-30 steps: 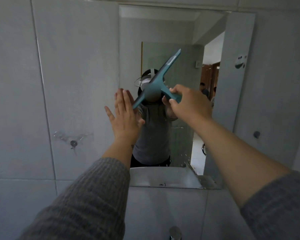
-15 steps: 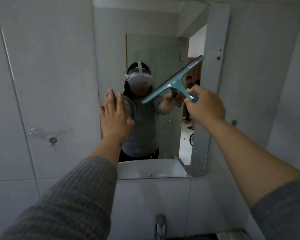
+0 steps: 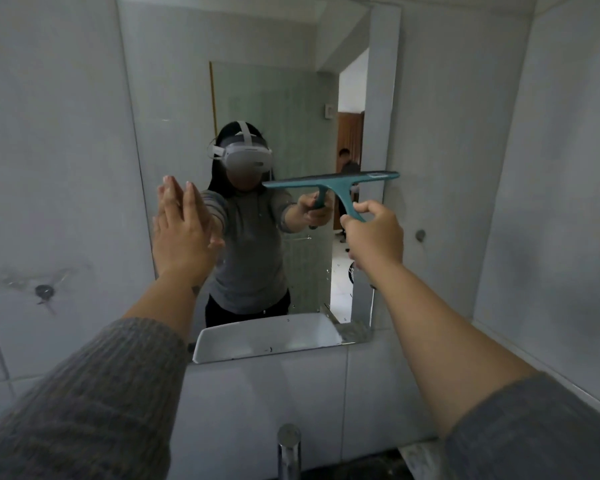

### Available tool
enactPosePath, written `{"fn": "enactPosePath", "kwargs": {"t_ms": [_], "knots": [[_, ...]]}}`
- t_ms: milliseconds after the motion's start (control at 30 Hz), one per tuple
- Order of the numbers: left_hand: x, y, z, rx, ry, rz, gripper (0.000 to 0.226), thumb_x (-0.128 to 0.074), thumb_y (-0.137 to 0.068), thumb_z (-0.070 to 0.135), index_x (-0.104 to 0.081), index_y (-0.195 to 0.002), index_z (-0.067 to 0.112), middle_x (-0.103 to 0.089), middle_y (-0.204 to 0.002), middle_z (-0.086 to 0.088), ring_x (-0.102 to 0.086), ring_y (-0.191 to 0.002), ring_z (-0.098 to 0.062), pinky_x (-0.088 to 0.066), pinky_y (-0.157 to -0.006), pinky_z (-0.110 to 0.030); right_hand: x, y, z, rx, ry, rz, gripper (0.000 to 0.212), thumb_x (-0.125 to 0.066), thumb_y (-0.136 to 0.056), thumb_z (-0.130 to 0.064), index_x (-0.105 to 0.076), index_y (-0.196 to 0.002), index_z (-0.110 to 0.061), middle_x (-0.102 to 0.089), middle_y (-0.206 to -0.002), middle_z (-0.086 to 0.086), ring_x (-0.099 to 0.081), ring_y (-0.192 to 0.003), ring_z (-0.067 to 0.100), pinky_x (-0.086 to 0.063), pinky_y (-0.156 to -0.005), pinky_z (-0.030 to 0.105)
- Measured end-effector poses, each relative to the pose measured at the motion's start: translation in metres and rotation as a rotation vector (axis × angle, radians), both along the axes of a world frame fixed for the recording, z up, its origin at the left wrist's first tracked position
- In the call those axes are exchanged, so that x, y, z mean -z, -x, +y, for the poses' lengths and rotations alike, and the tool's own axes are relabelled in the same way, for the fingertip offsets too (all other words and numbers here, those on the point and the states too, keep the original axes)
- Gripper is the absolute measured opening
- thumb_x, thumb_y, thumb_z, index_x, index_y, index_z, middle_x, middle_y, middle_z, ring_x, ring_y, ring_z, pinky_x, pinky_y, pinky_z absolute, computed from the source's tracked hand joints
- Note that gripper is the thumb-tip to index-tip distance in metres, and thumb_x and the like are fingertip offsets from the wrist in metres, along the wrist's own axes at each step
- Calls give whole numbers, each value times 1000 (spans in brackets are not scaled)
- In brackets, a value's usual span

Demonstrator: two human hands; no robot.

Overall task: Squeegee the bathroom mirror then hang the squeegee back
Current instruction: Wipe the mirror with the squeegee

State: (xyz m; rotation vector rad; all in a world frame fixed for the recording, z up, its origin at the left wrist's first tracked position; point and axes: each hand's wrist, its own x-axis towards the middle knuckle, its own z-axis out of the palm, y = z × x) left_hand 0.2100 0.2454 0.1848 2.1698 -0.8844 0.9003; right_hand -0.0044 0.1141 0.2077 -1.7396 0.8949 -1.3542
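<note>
The bathroom mirror [image 3: 257, 81] hangs on the tiled wall straight ahead. My right hand [image 3: 374, 237] grips the handle of a teal squeegee [image 3: 329, 180], whose blade lies level against the mirror's right half at mid height, its right end at the mirror's edge. My left hand [image 3: 181, 230] is flat, fingers together and upright, pressed on the mirror's left edge. A small dark wall hook [image 3: 420, 234] sits on the tile just right of the mirror.
A chrome tap [image 3: 289, 448] rises at the bottom middle, just below my arms. A dark suction hook [image 3: 44, 291] sticks to the tile at the left. The side wall closes in on the right.
The squeegee has swung from a steep diagonal to level and shifted right toward the mirror's edge. The view has tilted down; my left hand stays on the glass.
</note>
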Motion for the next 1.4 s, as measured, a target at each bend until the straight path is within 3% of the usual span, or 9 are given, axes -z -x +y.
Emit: {"fn": "enactPosePath", "kwargs": {"t_ms": [133,267,467,600,667,833,1067,1233,1400], "knots": [[1,-1,-1,-24,-26,-4,103,-73,-81,32,1,-151,13,13,-159,-13,8,-146,-31,-8,-118,-46,12,-16,18,-53,-115,-119,18,-60,-81,-23,-52,-72,-37,-72,-92,12,-61,-65,27,-53,-55,36],[-1,-3,8,-46,-67,-13,97,-67,-82,41,-1,-151,20,9,-160,-11,4,-146,-29,-3,-117,-53,26,-33,42,-114,-218,-204,12,-59,-89,-19,-59,-99,-25,-69,-85,13,-56,-50,20,-39,-34,20],[0,-12,36,-81,-8,-38,71,-41,-96,46,-8,-151,17,-2,-161,-5,2,-147,-23,-2,-118,-55,45,-68,81,-137,-164,-158,20,-60,-86,-25,-60,-106,-26,-72,-98,10,-71,-85,34,-61,-71,51],[-3,-20,44,-79,-38,-54,61,-37,-98,44,-16,-150,20,-6,-161,-7,1,-147,-25,-4,-118,-54,55,-89,105,-158,-53,-44,22,-61,-86,-24,-63,-108,-24,-72,-102,6,-67,-92,30,-57,-78,43],[-4,-23,44,-58,-59,-77,60,-40,-97,43,-17,-150,24,-6,-160,-8,0,-147,-26,-5,-118,-55,58,-92,108,-133,4,-3,23,-61,-88,-21,-64,-111,-21,-72,-105,6,-66,-94,27,-53,-75,34],[1,-30,38,-32,-49,-82,59,-44,-97,45,-19,-148,29,-3,-161,-7,-1,-147,-28,-6,-117,-54,72,-97,111,-143,228,170,28,-61,-87,-23,-62,-115,-23,-74,-101,9,-68,-89,30,-59,-73,43],[20,-14,25,-52,-44,-119,68,-49,-95,44,-12,-150,29,5,-161,-8,2,-147,-28,-2,-117,-53,70,-66,82,-108,512,482,32,-55,-91,-24,-56,-123,-28,-70,-99,13,-63,-88,36,-46,-64,36],[37,-7,11,-28,-99,-98,72,-54,-93,41,-11,-151,32,6,-161,-7,6,-146,-27,-1,-117,-50,72,-38,55,-42,554,577,32,-54,-91,-28,-55,-123,-33,-70,-95,9,-63,-83,33,-41,-60,33],[41,-8,2,6,-64,-76,83,-67,-86,30,-14,-150,30,5,-160,-10,2,-146,-31,-15,-117,-54,78,-20,30,18,533,561,29,-55,-91,-31,-57,-121,-32,-71,-94,9,-63,-81,33,-40,-59,32]]}}
